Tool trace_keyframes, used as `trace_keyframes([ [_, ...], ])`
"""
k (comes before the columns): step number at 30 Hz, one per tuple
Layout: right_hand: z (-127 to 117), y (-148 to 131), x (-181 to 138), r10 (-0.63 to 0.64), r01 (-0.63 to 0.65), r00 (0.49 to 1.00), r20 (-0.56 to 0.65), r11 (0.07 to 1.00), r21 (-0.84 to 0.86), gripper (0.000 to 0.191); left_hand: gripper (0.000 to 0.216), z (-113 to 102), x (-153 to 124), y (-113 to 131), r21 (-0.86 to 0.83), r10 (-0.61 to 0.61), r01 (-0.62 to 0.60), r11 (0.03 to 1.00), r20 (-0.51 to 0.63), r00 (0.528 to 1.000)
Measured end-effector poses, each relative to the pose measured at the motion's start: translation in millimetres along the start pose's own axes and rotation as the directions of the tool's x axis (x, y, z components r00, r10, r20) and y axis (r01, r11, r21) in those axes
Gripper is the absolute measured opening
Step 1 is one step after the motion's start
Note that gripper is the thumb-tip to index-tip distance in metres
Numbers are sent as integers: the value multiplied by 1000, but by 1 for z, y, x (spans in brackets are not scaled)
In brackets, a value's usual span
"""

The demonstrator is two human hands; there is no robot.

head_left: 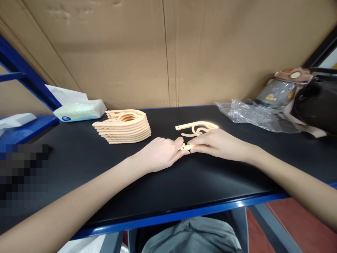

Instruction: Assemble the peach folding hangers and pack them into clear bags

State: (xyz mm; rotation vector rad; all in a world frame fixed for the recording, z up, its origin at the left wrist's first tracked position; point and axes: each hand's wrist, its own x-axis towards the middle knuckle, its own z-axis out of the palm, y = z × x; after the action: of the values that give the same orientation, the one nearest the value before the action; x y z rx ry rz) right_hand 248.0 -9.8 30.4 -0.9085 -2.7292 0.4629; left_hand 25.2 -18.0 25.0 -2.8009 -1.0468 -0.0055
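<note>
Low over the black tabletop, my left hand (164, 151) and my right hand (217, 144) meet at a small cream plastic hanger part (185, 147). Thumb and fingers of each are pinched on it, covering most of its length; a small hole shows in the bit between them. Just behind my right hand lies a cream folding hanger (195, 125) with a curled hook, partly hidden by that hand. To the left of my left hand stands a neat stack of several like folded hangers (126, 128).
A tissue pack (80, 110) sits at the back left by the blue frame (31, 80). Crumpled clear plastic (250, 116), a grey bottle (279, 92) and a dark bag (318, 103) are at the back right. Cardboard (118, 52) walls the rear; the table's blue edge (184, 216) runs in front.
</note>
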Motion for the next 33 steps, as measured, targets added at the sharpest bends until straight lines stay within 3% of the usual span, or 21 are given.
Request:
trace_keyframes([
  [18, -2, -2, 0, -5, 5, 1000, 3, 1000, -1, 35, 32, 0, 0, -2, 80, 42, -40, 996, -26, 999],
  [33, 0, 5, 1, -25, 23, 1000, 9, 991, 130, 34, 37, 6, 0, -2, 169, 71, -55, 984, -89, 993],
])
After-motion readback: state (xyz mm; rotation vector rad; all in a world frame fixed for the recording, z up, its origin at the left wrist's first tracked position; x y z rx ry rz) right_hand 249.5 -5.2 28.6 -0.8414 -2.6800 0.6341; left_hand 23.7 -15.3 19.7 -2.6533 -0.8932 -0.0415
